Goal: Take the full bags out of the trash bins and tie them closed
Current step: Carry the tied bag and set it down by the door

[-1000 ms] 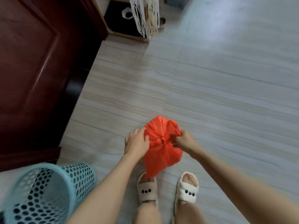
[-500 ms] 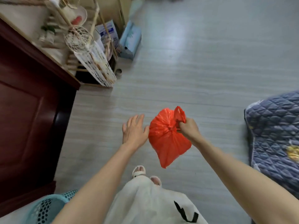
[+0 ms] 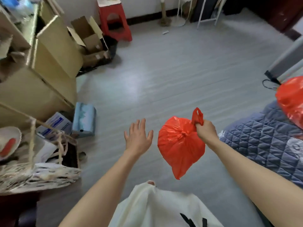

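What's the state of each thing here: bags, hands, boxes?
red bag: knotted shut, hanging in the air from its handles
right hand: closed on the red bag's handles
left hand: open, fingers spread, touching nothing
second red bag: resting on the quilt, cut off by the frame edge
cardboard box: flaps open
red stool: upright

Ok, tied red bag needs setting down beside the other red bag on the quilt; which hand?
Right. The right hand already grips the knotted red plastic bag by its handles, nearest the second red plastic bag on the blue quilt. The left hand is open, empty.
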`<state>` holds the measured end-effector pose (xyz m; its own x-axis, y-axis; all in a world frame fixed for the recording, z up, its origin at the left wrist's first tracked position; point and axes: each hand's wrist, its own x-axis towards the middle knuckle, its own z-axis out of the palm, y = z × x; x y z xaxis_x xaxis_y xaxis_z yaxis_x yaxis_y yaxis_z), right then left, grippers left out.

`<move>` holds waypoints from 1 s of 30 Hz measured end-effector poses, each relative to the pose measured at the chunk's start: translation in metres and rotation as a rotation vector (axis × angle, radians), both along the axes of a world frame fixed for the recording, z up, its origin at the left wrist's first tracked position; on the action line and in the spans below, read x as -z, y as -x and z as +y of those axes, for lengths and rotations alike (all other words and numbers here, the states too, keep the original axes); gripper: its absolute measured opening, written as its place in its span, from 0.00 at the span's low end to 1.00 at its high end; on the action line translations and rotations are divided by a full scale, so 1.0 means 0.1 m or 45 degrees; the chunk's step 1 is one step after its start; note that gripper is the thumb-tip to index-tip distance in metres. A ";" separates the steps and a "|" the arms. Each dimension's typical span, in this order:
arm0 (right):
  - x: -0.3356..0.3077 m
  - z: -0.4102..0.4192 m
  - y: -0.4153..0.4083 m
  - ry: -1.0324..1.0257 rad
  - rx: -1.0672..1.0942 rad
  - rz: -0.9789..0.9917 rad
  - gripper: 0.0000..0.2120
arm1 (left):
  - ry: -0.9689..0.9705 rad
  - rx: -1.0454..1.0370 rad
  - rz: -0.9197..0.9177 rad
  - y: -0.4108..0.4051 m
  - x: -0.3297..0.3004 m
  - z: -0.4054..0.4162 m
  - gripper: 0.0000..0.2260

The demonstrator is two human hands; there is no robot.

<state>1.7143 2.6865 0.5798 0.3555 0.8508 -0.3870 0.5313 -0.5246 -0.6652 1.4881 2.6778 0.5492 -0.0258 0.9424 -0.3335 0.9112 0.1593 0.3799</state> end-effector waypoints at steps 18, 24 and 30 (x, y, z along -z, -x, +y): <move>-0.32 4.54 -3.03 -0.107 0.418 0.076 0.12 | -0.171 0.494 0.001 -3.49 -0.44 5.12 0.25; -0.28 5.81 -4.11 -0.151 0.511 0.071 0.12 | -0.218 0.547 -0.046 -4.46 -0.44 6.53 0.24; -0.18 7.37 -5.50 -0.170 0.659 0.095 0.08 | -0.180 0.693 -0.052 -5.82 -0.22 8.28 0.24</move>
<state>2.2643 3.4231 0.5975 0.7170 0.6150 -0.3280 0.1743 -0.6138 -0.7700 2.0698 3.5059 0.5714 0.4866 0.8519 -0.1938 0.8320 -0.3842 0.4003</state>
